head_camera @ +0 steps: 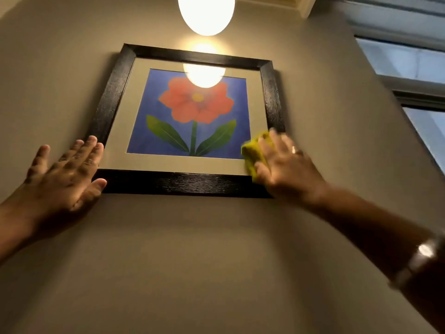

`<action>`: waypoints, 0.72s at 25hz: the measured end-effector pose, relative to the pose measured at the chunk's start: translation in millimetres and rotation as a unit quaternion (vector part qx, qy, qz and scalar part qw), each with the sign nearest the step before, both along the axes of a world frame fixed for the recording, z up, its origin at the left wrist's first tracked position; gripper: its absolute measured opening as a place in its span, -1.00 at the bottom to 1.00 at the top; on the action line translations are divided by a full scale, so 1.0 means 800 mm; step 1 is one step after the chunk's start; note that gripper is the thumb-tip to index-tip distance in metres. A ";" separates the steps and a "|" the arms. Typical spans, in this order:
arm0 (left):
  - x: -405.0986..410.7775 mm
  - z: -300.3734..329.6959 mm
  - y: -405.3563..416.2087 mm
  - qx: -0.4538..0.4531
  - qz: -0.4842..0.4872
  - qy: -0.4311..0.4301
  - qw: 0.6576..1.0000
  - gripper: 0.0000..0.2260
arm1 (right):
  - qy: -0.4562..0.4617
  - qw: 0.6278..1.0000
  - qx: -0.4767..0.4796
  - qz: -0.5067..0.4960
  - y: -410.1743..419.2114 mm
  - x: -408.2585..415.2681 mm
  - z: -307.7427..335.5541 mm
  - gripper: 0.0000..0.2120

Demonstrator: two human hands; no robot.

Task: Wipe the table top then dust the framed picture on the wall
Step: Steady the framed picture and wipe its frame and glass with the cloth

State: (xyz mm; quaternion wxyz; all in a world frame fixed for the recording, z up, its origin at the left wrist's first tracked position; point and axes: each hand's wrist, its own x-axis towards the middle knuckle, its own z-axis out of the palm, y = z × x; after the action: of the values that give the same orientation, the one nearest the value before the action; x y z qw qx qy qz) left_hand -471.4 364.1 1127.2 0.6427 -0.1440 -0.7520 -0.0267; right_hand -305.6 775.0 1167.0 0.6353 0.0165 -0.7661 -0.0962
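Note:
A framed picture (185,182) hangs on the beige wall: black frame, pale mat, red flower on blue. My left hand (65,174) lies flat and open against the frame's lower left corner, fingers spread. My right hand (286,165) presses a yellow cloth (251,153) against the lower right corner of the picture, over mat and frame. The right hand is blurred. The table is out of view.
A glowing pendant lamp (206,13) hangs just above the picture and reflects in its glass. A window (409,66) with dark frame lies to the right. Bare wall (192,261) stretches below the picture. A watch (419,261) sits on my right wrist.

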 end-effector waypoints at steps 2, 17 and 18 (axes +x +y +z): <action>0.005 -0.003 0.003 0.011 0.019 -0.007 1.000 -0.38 | -0.059 0.997 0.052 -0.014 0.009 0.009 -0.071 -0.25; 0.173 -0.012 0.059 -0.046 0.210 -0.124 0.969 -0.25 | -0.146 0.964 0.167 -0.144 -0.019 0.105 0.015 -0.59; 0.189 -0.015 0.052 -0.065 0.172 -0.096 0.978 -0.25 | -0.119 0.966 0.189 -0.129 -0.038 0.107 0.004 -0.64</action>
State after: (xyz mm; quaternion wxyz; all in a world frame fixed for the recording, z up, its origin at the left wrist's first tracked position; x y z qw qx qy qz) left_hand -320.1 406.0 1115.0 0.5516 -0.0508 -0.8239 0.1198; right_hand -220.3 744.7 1170.4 0.5075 0.0487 -0.7994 -0.3180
